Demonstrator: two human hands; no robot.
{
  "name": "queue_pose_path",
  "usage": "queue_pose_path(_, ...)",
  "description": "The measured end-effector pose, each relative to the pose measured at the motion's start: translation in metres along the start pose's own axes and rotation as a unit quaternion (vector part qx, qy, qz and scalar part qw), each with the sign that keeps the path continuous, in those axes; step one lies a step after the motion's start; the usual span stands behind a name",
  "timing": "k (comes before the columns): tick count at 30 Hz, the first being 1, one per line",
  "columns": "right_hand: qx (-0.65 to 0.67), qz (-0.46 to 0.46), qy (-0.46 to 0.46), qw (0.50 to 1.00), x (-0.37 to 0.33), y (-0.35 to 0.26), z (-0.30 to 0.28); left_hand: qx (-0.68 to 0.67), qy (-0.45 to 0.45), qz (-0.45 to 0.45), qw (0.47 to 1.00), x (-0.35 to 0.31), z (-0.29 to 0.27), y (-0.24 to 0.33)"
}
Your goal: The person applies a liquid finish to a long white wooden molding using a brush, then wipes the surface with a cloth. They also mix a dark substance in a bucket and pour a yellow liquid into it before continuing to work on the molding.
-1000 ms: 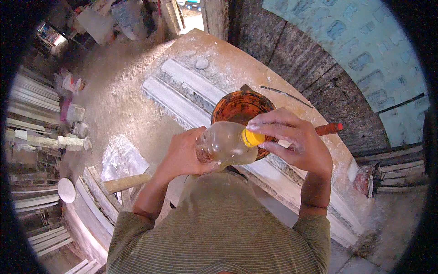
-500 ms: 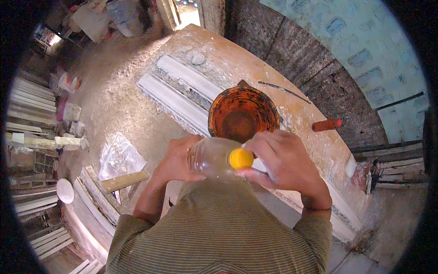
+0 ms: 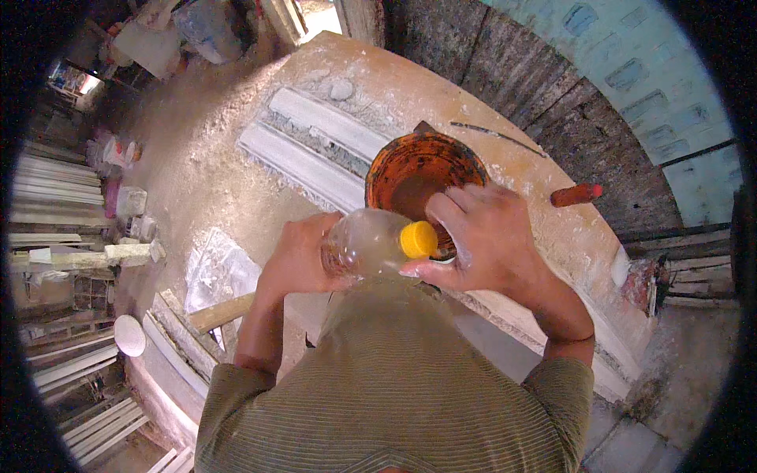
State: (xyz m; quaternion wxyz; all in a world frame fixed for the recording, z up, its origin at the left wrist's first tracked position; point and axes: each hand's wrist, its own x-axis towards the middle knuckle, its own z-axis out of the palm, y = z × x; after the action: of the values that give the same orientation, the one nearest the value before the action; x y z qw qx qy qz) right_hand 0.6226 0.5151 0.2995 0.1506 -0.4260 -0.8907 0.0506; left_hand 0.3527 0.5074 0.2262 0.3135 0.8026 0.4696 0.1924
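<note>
A clear plastic bottle (image 3: 361, 246) lies sideways in front of my chest, its yellow cap (image 3: 418, 239) pointing right. My left hand (image 3: 302, 254) is closed round the bottle's body at the left end. Around the cap, my right hand (image 3: 495, 236) has its thumb and fingers apart: the thumb tip is just below the cap, the fingers are curved above and to its right. Whether the thumb touches the bottle I cannot tell. Just beyond the hands stands an orange bucket (image 3: 388, 172) with dark stains inside; my right hand covers part of its near side.
White moulding strips (image 3: 303, 169) lie along the dusty table (image 3: 371, 67). A red bottle (image 3: 576, 195) lies at its right edge, with a thin dark rod (image 3: 498, 137) farther back. A wooden bar (image 3: 222, 313) and a clear plastic sheet (image 3: 221, 272) are at left.
My right hand's fingers have spread away from the yellow cap, which they were pinching. Both hands and the bottle have shifted slightly away from my body; the cap is still on.
</note>
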Motion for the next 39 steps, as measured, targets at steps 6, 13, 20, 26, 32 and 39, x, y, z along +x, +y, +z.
queue_pose_path(6, 0.005, -0.085, 0.059, 0.995, 0.003, 0.006, 0.018, -0.041, -0.059, 0.042, 0.997, 0.009, -0.01, 0.009)
queue_pose_path(13, 0.065, 0.075, 0.023, 0.995, -0.005, 0.008, 0.029, 0.084, -0.027, -0.032, 0.996, 0.004, -0.005, 0.017)
queue_pose_path(20, 0.033, -0.143, 0.12, 0.982, 0.011, 0.017, 0.012, 0.006, -0.112, 0.032, 0.993, 0.024, -0.034, 0.017)
queue_pose_path(26, -0.017, -0.12, 0.177, 0.977, -0.003, 0.006, 0.009, 0.045, -0.043, 0.034, 0.998, 0.02, -0.03, 0.029)
queue_pose_path(32, 0.345, -0.013, 0.104, 0.933, 0.012, 0.027, -0.01, -0.129, 0.026, 0.006, 0.991, 0.045, -0.054, 0.056)
queue_pose_path(39, 0.475, 0.115, 0.147, 0.86, 0.016, 0.052, -0.013, -0.204, 0.171, 0.096, 0.959, 0.08, -0.04, 0.074)
